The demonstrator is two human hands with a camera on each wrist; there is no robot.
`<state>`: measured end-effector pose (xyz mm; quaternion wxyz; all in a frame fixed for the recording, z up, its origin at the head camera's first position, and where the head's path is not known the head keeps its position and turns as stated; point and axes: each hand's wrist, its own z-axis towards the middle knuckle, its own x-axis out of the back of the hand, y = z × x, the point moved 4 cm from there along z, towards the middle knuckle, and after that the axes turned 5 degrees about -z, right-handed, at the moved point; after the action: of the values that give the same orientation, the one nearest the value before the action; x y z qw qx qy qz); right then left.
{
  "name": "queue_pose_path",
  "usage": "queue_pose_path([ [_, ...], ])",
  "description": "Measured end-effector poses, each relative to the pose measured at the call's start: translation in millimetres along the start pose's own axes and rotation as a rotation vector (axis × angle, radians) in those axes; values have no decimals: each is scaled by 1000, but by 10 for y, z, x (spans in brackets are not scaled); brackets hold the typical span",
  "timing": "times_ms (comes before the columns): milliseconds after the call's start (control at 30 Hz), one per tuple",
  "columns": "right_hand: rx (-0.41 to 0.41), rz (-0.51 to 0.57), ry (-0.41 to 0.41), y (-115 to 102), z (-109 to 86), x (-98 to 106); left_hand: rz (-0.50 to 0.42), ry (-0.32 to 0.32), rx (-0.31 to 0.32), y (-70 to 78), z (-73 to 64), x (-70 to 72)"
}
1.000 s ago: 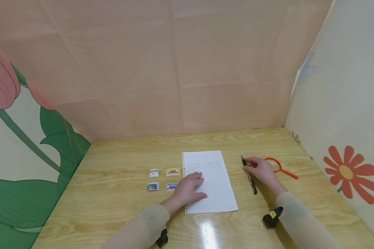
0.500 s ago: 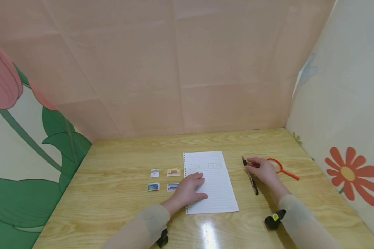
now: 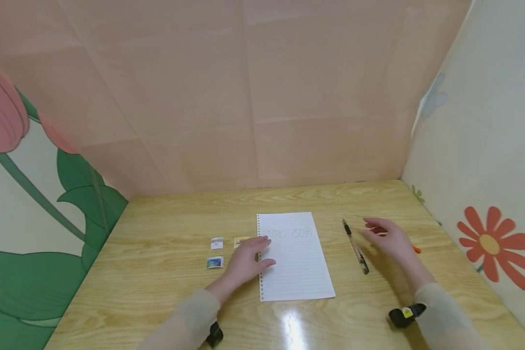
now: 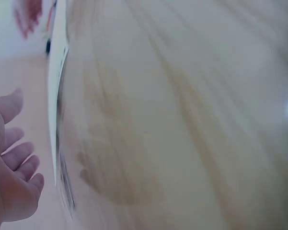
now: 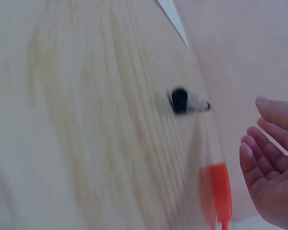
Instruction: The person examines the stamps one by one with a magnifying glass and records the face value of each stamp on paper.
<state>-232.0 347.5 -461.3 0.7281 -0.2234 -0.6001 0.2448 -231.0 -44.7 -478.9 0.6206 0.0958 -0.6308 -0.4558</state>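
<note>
My left hand (image 3: 244, 261), fingers spread and relaxed, hovers over the left edge of a lined sheet of paper (image 3: 295, 272) that bears handwriting near its top. It holds nothing and overlaps two stamps in the head view, one of them a yellowish stamp (image 3: 239, 241). My right hand (image 3: 389, 238) is raised with loosely bent fingers and nothing in them. Left of it a black-tipped pen (image 3: 356, 247) lies on the table. Behind that hand is a red-handled magnifying glass, mostly hidden; its handle (image 5: 222, 191) shows in the right wrist view.
Left of the paper lie a pale stamp (image 3: 217, 243) and a blue-green stamp (image 3: 215, 262). The wooden table (image 3: 157, 282) meets a pink backdrop (image 3: 253, 97) behind and a flower-printed panel (image 3: 477, 146) at the right.
My right hand has let go of the pen and moved right, now covering most of the magnifying glass. My left hand has lifted off the paper and shifted left.
</note>
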Motion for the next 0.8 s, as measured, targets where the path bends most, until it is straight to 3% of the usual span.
queue_pose_path([
  [200, -17, -5, 39, 180, -88, 175, -47, 135, 33, -248, -111, 384],
  [367, -50, -29, 46, 365, -146, 315, -6, 184, 61, -486, -190, 647],
  [600, -49, -59, 2, 572, -200, 459, -7, 195, 124, -791, -276, 949],
  [800, -48, -46, -35, 721, -231, 476, -30, 152, 181, -969, -294, 1052],
])
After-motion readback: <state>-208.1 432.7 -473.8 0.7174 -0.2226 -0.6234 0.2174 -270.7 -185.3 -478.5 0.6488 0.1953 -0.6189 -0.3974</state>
